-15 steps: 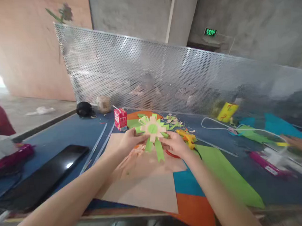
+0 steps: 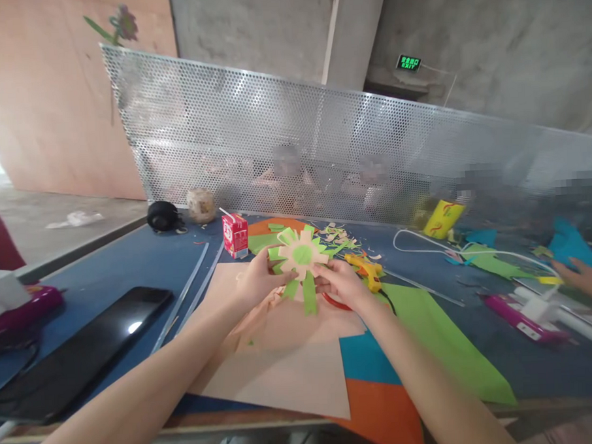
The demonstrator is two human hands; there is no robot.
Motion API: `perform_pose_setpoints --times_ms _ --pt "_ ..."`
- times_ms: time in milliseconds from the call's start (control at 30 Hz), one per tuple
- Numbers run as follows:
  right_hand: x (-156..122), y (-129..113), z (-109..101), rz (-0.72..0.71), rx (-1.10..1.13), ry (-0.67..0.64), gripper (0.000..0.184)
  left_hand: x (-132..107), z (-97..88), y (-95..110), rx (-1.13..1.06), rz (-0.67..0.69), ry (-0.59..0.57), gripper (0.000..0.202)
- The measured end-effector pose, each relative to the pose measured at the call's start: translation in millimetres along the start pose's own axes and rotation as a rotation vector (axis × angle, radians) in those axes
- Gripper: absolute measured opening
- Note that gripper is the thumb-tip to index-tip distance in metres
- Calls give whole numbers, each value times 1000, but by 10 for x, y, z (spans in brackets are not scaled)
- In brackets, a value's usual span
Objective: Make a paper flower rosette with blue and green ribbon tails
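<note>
Between my two hands is a paper flower rosette point(image 2: 303, 254) with peach and green petals, a green centre and green ribbon tails hanging below. My left hand point(image 2: 260, 276) is closed on its left edge, thumb in front and fingers partly behind. On the right edge, my right hand point(image 2: 344, 282) pinches the petals. The rosette is held up above peach paper sheets point(image 2: 283, 373) on the table. Just right of my right hand lies a yellow glue gun point(image 2: 365, 270). Red curved handles point(image 2: 335, 303) show partly beneath that hand.
A red drink carton point(image 2: 235, 236) with a straw stands behind my left hand. Paper scraps point(image 2: 340, 236) lie behind the rosette. A black phone point(image 2: 86, 349) is at left, green paper point(image 2: 438, 340) at right. Another person's hand point(image 2: 585, 280) reaches in at far right, near a power strip point(image 2: 521, 320).
The rosette has turned slightly in my hands, and its tails hang a little further left. At far right, the other person's blue paper has shifted.
</note>
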State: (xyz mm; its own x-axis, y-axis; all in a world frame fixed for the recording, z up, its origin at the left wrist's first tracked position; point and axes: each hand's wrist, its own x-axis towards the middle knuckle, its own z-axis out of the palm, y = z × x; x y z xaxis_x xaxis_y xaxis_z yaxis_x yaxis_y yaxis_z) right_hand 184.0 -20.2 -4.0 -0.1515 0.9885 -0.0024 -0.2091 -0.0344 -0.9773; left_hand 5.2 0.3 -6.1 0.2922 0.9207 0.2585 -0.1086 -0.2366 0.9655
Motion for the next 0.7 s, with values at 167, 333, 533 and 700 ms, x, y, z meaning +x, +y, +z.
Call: perform_pose_setpoints --times_ms 167,333,533,700 --pt "14 36 -30 -15 -24 48 16 -7 16 31 2 -13 -5 48" --pt "52 -12 -118 -98 -64 156 22 -7 3 112 22 -67 0 26" --pt "68 -214 -442 -286 -182 433 26 -43 -31 203 47 -119 -76 21" --pt "93 -235 -539 -362 -351 465 25 -69 -66 244 152 -175 -220 20"
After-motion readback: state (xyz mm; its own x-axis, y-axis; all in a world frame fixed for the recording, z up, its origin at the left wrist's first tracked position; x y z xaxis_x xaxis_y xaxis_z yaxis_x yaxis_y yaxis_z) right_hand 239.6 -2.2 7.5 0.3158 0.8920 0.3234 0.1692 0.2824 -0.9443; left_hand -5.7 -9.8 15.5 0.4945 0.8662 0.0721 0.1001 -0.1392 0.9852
